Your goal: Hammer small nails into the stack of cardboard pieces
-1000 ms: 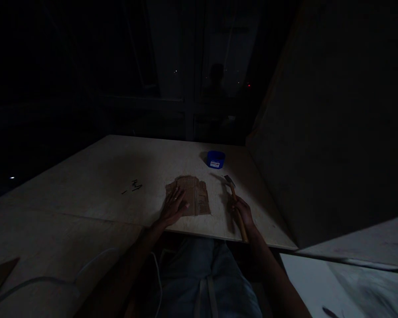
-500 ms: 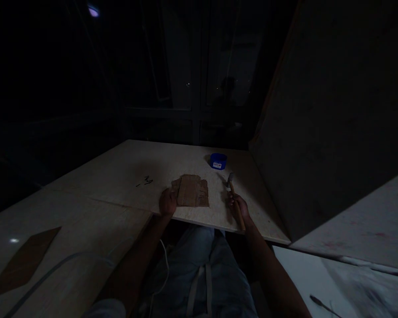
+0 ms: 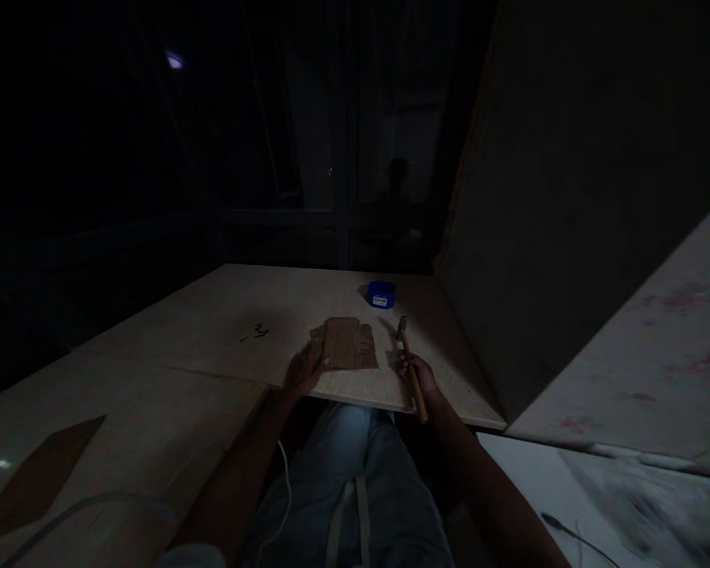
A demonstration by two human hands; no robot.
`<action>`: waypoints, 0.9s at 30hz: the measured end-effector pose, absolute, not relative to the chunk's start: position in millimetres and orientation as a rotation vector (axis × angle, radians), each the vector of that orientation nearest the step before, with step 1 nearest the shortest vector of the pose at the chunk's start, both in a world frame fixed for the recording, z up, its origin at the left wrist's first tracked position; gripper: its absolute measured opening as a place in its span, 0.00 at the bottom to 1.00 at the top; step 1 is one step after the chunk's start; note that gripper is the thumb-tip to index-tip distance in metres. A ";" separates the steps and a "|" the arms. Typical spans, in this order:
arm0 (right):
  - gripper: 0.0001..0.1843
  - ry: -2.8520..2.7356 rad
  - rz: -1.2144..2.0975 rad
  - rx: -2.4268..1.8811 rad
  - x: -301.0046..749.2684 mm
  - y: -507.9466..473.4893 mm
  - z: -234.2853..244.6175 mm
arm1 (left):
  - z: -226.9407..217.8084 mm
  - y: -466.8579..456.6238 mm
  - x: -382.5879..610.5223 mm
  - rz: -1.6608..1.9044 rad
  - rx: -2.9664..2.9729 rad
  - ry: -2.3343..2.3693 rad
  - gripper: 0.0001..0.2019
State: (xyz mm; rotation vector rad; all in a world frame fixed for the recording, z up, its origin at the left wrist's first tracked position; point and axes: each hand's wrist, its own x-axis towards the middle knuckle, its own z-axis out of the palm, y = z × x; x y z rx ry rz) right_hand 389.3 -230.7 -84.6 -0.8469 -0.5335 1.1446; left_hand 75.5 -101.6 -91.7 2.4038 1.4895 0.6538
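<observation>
My right hand (image 3: 419, 374) is wrapped round the wooden handle of a hammer (image 3: 415, 386). The hammer's metal head points away from me, just above the tabletop. To the left of it a torn, layered piece of cardboard (image 3: 341, 345) lies flat near the front edge. My left hand (image 3: 306, 368) rests open at the cardboard's left edge, thumb apart from the fingers and at the near corner. Several thin dark nails (image 3: 260, 330) lie loose further left. Beyond the hammer stands a blue container (image 3: 382, 294) with a white label; its contents are hidden.
The pale tabletop (image 3: 296, 296) meets a wall (image 3: 544, 237) on the right and dark windows at the back. Another flat cardboard piece (image 3: 41, 477) and a cable (image 3: 88, 501) lie at lower left. A cable with a dark plug (image 3: 551, 521) lies on a white surface at lower right.
My left hand has opened from a closed shape, its fingers now spread beside the cardboard. The hammer stays in my right hand, and the whole view has shifted slightly.
</observation>
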 end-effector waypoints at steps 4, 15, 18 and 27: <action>0.10 -0.477 1.219 -0.805 388.6 -232.4 -81.7 | -90.6 -90.3 77.9 0.485 2.269 1.689 0.31; 0.10 -0.404 1.275 -0.692 385.5 -229.5 -79.5 | -81.5 -97.5 77.2 0.574 2.419 1.591 0.22; 0.10 -0.387 1.290 -0.665 385.6 -230.8 -80.6 | -82.5 -99.0 78.2 0.553 2.466 1.613 0.22; 0.12 -0.327 1.329 -0.624 390.5 -230.2 -92.5 | -85.5 -98.1 80.9 0.558 2.537 1.648 0.22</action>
